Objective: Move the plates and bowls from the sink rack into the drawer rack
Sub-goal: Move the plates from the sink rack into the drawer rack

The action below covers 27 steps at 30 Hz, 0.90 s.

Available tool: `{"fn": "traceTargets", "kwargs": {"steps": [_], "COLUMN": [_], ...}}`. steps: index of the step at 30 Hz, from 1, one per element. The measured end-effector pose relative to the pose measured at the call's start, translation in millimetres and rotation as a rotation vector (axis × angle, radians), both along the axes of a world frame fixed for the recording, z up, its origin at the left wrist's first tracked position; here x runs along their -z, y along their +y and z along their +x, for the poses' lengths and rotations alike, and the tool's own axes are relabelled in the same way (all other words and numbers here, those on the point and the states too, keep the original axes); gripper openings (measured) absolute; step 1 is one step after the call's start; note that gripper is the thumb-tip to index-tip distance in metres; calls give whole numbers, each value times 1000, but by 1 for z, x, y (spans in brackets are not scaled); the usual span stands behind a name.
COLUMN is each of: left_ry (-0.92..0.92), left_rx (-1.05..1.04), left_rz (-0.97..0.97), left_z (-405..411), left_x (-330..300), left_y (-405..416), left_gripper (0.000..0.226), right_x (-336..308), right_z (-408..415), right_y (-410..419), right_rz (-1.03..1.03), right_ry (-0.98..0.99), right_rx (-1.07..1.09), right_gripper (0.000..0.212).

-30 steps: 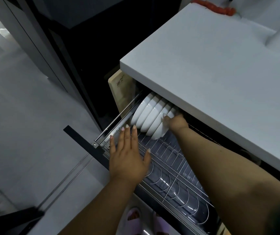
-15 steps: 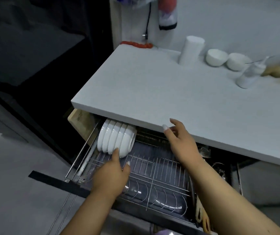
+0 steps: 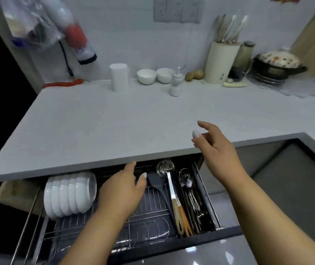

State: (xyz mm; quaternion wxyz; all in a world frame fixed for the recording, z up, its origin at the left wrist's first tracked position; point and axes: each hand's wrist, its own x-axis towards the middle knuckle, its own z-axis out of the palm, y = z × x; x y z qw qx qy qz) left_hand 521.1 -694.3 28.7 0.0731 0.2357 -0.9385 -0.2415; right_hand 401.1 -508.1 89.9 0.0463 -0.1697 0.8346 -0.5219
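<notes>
Left hand (image 3: 121,190): held palm-down over the wire floor of the drawer rack (image 3: 99,222), forearm reaching in from the near edge; fingers loosely spread and lightly curled, nothing gripped, thumb tip near the dark spatula (image 3: 155,185).
Right hand (image 3: 215,150): raised above the front edge of the bench (image 3: 114,119), forearm coming in from the near right; fingers parted and half curled, thumb forward, nothing held. Pale polish is seen on the nails.
Hands, relation: well apart, the right one higher and farther than the left.
Writing: none that can be read; a faint mark on the knife block (image 3: 222,63) is too small to make out.
Bowls in the rack (image 3: 69,195): a row of white glossy bowls, stood on edge and nested close together at the far left of the drawer rack, partly under the bench overhang, just left of the left hand and not touched by it.
Drawer rack: pulled out below the bench; bare wire dividers are seen in its near part.
Cutlery compartment: at the right of the drawer, a slotted steel ladle (image 3: 165,169), wooden-handled tools and spoons are laid lengthwise.
Far bench: two white bowls (image 3: 155,75) are stood upright side by side against the wall, between a white canister (image 3: 119,77) and a small pump bottle (image 3: 175,84).
</notes>
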Motion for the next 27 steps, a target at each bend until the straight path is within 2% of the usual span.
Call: {"fn": "traceTargets", "kwargs": {"steps": [9, 27], "left_ry": [1, 97], "left_rx": [253, 596], "left_rz": [-107, -87], "left_z": [-70, -242], "left_x": [-26, -38], "left_y": [105, 417], "left_gripper": [44, 52], "right_x": [-11, -5], "right_z": [-30, -114], "right_y": [136, 455], "right_rz": [-100, 31], "right_ry": [32, 62], "right_rx": [279, 660], "right_gripper": [22, 29]}}
